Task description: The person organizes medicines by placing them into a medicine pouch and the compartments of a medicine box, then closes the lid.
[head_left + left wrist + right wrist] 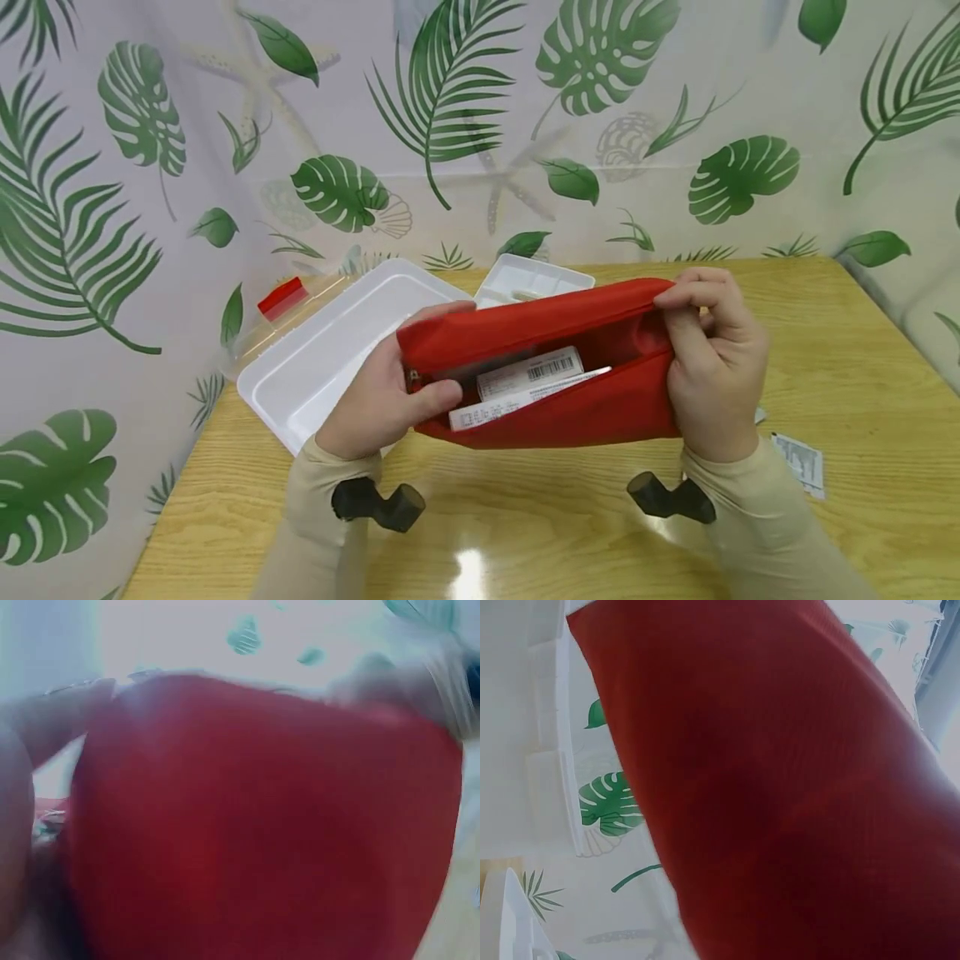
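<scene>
Both hands hold up a red zippered pouch [570, 421], its mouth spread toward the head camera. My left hand [382, 392] grips the left end, thumb over the front edge by the zipper. At the other end my right hand [716, 358] pinches the upper right corner. Inside lie a white box [532, 373] with a barcode and a second printed white box [491, 410] in front of it. In the left wrist view the red fabric [255, 825] fills most of the picture; the right wrist view likewise shows mostly red fabric [765, 787].
A white plastic tray [300, 367] lies behind the left hand, beside a clear lid with a red latch [282, 298]. Behind the pouch stands a smaller white compartment tray [536, 271]. A small printed packet [801, 464] rests on the wooden table [555, 533] at right. A leaf-patterned cloth [480, 125] hangs behind.
</scene>
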A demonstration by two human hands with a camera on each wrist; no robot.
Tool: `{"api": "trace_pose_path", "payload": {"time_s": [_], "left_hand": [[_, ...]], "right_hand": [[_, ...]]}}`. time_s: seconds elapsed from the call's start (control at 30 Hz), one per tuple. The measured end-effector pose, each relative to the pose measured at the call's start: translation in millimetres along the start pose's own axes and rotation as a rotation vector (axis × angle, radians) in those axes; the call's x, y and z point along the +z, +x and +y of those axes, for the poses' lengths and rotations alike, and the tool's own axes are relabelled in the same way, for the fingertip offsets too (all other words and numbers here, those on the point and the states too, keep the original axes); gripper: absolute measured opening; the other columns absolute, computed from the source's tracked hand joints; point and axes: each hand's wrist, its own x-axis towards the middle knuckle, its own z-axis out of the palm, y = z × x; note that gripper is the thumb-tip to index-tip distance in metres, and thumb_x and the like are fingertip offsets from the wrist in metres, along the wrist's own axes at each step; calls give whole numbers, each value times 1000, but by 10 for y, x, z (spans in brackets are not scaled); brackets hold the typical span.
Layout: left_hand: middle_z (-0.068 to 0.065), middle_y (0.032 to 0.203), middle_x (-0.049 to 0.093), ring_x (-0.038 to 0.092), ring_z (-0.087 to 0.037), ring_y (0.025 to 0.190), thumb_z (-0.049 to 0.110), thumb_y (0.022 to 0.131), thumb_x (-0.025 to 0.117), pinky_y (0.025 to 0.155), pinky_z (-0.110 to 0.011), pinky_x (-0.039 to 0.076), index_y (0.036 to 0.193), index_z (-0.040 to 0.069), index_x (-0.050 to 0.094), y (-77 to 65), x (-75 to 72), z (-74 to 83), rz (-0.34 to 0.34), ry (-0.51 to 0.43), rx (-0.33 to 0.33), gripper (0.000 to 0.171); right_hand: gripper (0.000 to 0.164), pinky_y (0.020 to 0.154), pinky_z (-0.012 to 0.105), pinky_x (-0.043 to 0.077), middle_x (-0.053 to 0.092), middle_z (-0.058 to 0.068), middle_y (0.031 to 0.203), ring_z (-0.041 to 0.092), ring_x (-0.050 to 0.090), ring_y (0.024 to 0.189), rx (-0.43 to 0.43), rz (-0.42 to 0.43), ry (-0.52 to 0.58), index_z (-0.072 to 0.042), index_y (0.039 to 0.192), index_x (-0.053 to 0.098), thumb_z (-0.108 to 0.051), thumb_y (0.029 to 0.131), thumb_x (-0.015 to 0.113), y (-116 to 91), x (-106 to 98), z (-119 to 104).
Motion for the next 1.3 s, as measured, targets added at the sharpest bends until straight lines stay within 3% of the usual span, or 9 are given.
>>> {"api": "trace_pose_path", "payload": {"time_s": [0.1, 0.23, 0.47, 0.6, 0.7, 0.9, 1.0, 1.13, 1.3], "left_hand": [[-17, 129, 55, 55, -32, 115, 52, 83, 68, 90, -46, 50, 140, 2, 41, 4, -32, -47, -159, -87, 5, 80], [-16, 115, 62, 63, -29, 103, 28, 95, 62, 83, -41, 54, 130, -1, 51, 26, 6, -86, -136, -20, 30, 47], [-9, 77, 66, 62, -18, 69, 10, 98, 54, 61, -28, 53, 93, -3, 68, 108, 192, -130, 294, 273, 177, 19], [-9, 70, 61, 56, -18, 65, 15, 98, 54, 54, -25, 46, 86, -2, 66, 110, 227, -118, 543, 286, 188, 24], [-9, 71, 62, 56, -17, 64, 14, 98, 54, 54, -24, 46, 82, -1, 66, 90, 238, -107, 631, 314, 250, 25], [-6, 75, 62, 55, -15, 69, 9, 95, 57, 58, -27, 46, 77, 2, 66, 123, 452, -157, 642, 615, 509, 21], [-8, 82, 65, 60, -18, 74, 9, 94, 57, 63, -30, 51, 82, 1, 68, 133, 634, -202, 620, 689, 597, 18], [-10, 88, 66, 63, -21, 79, 10, 95, 55, 68, -30, 54, 91, -1, 70, 108, 832, -253, 567, 772, 714, 19], [-13, 91, 66, 64, -23, 79, 8, 94, 53, 72, -30, 55, 97, -6, 70, 81, 954, -297, 520, 900, 851, 22]], "right_hand": [[10, 61, 24, 43, 59, 11, 86, 23, 52, 79, 67, 60, 63, 16, 82, 61, 9, 89, 58, 54, -108, 107], [7, 63, 24, 44, 62, 12, 83, 20, 55, 74, 175, 146, 128, 14, 89, 65, 9, 88, 60, 129, -236, 211], [21, 65, 20, 53, 58, 12, 102, 18, 63, 78, 243, -10, -126, 7, 110, 66, 0, 92, 59, 154, -330, 197], [14, 68, 15, 51, 59, 4, 96, 13, 59, 82, 135, -104, -435, 8, 96, 70, 3, 91, 58, 168, -345, 204], [12, 68, 13, 48, 60, -2, 87, 11, 54, 82, 63, -75, -494, 11, 82, 68, 9, 87, 57, 166, -279, 136], [6, 60, 14, 48, 62, 11, 78, 8, 55, 68, -219, -271, -309, 14, 81, 62, 9, 83, 61, -110, 11, -70], [21, 60, 17, 52, 63, 9, 80, 9, 59, 67, -224, -444, -254, 7, 90, 62, -13, 89, 66, -325, 134, -110], [42, 61, 20, 54, 64, 4, 86, 11, 62, 68, -191, -500, -402, 0, 99, 62, -41, 89, 66, -464, 191, -122], [45, 58, 22, 53, 63, 5, 86, 11, 61, 65, -223, -471, -556, 0, 100, 63, -44, 90, 63, -506, 177, -98]]}}
